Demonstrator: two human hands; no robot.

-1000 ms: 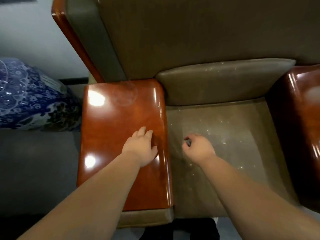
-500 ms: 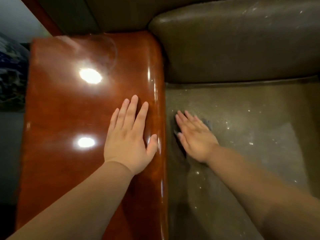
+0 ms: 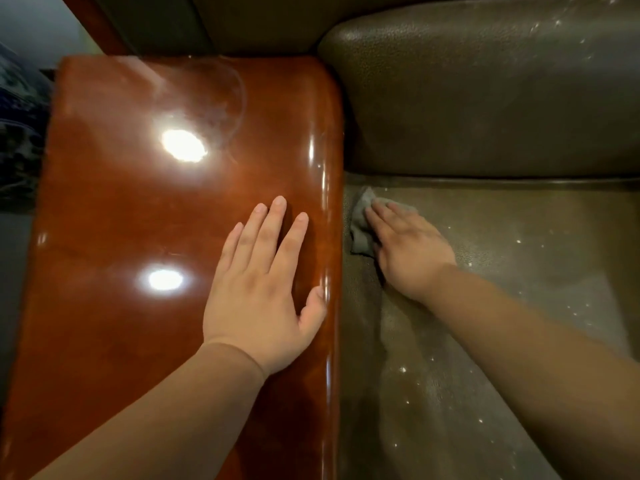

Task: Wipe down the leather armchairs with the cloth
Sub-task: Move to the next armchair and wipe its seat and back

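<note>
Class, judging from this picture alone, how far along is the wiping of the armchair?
Done: nothing clearly. In hand: the right hand presses the cloth into the seat's back corner; the left hand rests on the armrest. Left: white specks dot the seat and back cushion.

Head view, steeply down, close over armrest [image 3: 145, 237] (perhaps leaning in)

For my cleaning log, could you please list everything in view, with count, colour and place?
cloth: one, grey, on the seat's rear left corner, under the right hand
seat cushion: one, olive-brown leather, speckled white, right half
back cushion: one, olive-brown leather, top right
armrest: one, glossy reddish-brown, left of the seat
patterned object: one, dark blue, far left edge, blurred
left hand: flat on the armrest
right hand: fingers straight, pressing the cloth
</note>
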